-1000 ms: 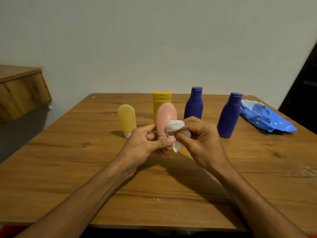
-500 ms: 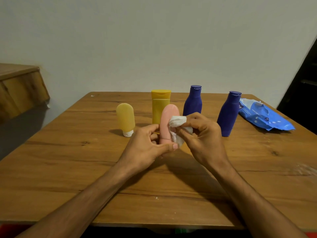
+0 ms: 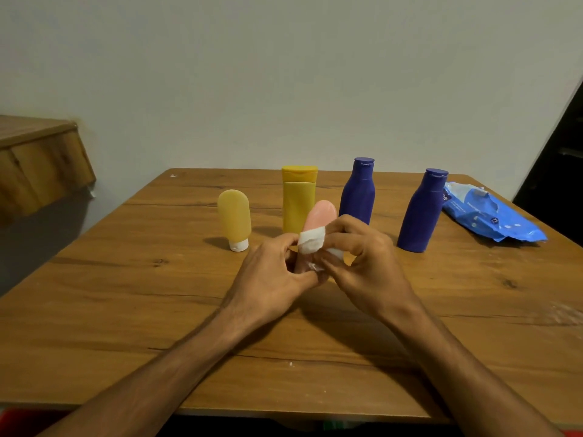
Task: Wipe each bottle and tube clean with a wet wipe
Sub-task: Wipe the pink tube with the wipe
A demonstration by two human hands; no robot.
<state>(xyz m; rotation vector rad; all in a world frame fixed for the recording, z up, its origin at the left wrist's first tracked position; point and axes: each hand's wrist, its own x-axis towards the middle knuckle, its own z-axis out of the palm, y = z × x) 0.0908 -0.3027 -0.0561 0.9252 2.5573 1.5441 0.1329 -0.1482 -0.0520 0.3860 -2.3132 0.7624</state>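
Observation:
A pink tube (image 3: 320, 214) stands upright between my hands at the table's middle. My left hand (image 3: 271, 275) grips its lower part, which is hidden by the fingers. My right hand (image 3: 362, 263) pinches a white wet wipe (image 3: 310, 242) that wraps round the tube's middle. Behind stand a pale yellow tube (image 3: 235, 220) on its white cap, a yellow bottle (image 3: 298, 198) and two dark blue bottles (image 3: 358, 190) (image 3: 421, 211).
A blue wet wipe pack (image 3: 492, 216) lies at the table's far right. The wooden table (image 3: 126, 310) meets a pale wall at the back. A wooden shelf (image 3: 38, 159) juts out at the left. A dark opening is at the right edge.
The wipe has slid from the tube's right side round to its front and middle. My right hand has moved a little lower and the tube now leans slightly right.

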